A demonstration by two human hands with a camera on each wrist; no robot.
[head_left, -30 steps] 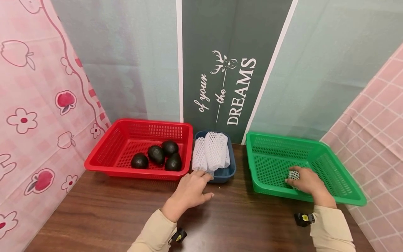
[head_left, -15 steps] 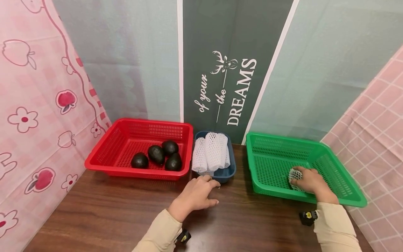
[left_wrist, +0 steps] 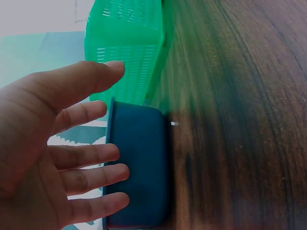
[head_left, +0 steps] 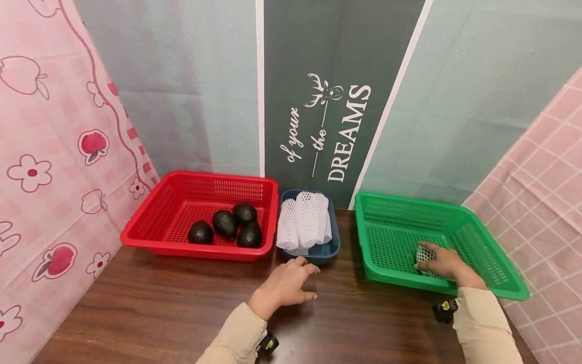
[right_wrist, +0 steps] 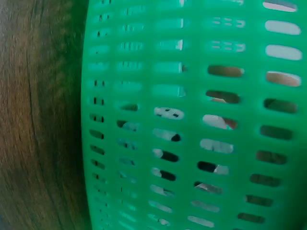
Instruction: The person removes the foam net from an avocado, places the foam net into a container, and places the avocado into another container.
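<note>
In the head view my right hand [head_left: 444,262] reaches into the green basket [head_left: 386,273] and holds an avocado in white foam netting [head_left: 425,256] low inside it. The right wrist view shows the basket's slotted wall [right_wrist: 192,143], with bits of netting and dark fruit through the slots. My left hand [head_left: 286,284], its fingers apart and relaxed, hovers over the table before the blue bin [head_left: 325,251] and holds nothing. White foam net sleeves [head_left: 307,220] lie in that bin. Several dark avocados [head_left: 225,224] sit in the red basket [head_left: 154,242].
The three containers stand side by side at the back of the brown wooden table [head_left: 182,308], against a printed curtain [head_left: 218,91]. A pink curtain [head_left: 59,202] closes the left side and a pink checked one [head_left: 550,202] the right.
My left hand has drawn back from the blue bin's front edge, toward me and slightly right. My right hand has shifted slightly within the green basket, still around the netted avocado.
</note>
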